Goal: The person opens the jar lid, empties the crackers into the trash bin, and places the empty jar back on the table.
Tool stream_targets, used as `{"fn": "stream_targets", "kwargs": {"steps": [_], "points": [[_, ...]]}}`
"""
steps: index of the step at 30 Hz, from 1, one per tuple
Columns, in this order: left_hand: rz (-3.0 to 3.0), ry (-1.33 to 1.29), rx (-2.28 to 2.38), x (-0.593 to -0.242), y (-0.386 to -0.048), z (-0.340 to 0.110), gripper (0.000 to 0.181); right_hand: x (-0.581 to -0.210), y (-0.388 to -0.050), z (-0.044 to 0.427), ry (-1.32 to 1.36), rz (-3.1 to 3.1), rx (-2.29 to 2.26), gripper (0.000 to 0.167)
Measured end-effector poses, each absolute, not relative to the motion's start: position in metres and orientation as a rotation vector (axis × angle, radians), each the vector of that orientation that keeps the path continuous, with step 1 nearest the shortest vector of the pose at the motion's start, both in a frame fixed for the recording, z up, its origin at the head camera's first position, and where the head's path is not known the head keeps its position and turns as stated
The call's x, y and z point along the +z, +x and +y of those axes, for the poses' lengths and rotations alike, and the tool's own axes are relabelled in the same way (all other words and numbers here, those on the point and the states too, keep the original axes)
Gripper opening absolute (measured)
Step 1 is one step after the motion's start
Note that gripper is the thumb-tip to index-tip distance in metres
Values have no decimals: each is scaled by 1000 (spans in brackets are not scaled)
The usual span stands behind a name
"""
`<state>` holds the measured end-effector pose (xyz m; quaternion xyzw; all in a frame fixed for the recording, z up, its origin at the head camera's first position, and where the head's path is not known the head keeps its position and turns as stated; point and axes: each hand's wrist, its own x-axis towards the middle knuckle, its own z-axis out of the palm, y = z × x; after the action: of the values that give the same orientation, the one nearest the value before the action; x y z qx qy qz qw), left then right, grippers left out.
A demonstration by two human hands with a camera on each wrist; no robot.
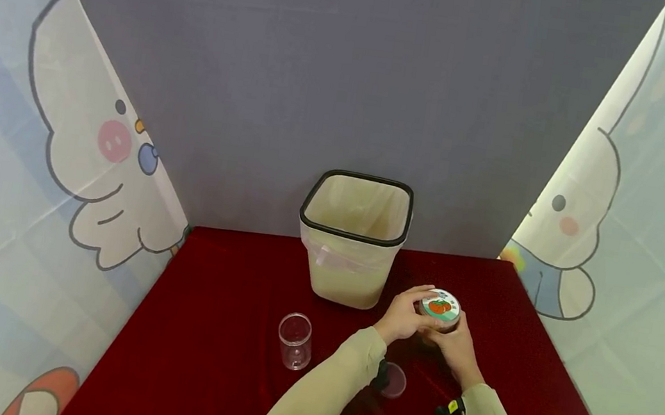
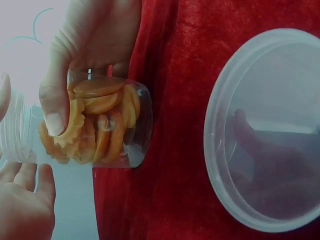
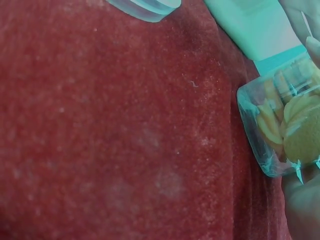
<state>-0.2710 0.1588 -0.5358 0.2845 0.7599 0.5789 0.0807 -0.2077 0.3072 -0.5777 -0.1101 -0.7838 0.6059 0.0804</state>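
Observation:
A jar with a printed lid is held between both hands; orange-brown slices show through its clear wall. My left hand has its fingers and thumb around the lid end in the head view. My right hand grips the jar's side from the right, with its thumb pressed against the wall in the left wrist view. In the right wrist view the jar's clear base shows at the right edge. Parts of both hands are hidden behind the jar.
A clear round lid lies on the red cloth near my left wrist. An uncovered clear jar stands to the left. Behind is a cream bin with a black rim, before a grey backdrop.

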Motion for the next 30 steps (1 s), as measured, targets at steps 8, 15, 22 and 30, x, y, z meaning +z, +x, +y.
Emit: {"fn": "stream_targets", "kwargs": {"steps": [8,15,22,30], "points": [[2286,814,1795,-540,-268,160,56,-578,-209,309,-339,-2378,1768,101],[2297,726,1902,-540,-256,162,55,-581,-209,308,-356,-2359,1752,92],[2431,673,1960,-542,-245,169,55,-580,-208,304,-367,-2338,1771,91],[2453,620,2058,-550,-235,172,57,-581,-205,302,-380,-2374,1741,84]]}}
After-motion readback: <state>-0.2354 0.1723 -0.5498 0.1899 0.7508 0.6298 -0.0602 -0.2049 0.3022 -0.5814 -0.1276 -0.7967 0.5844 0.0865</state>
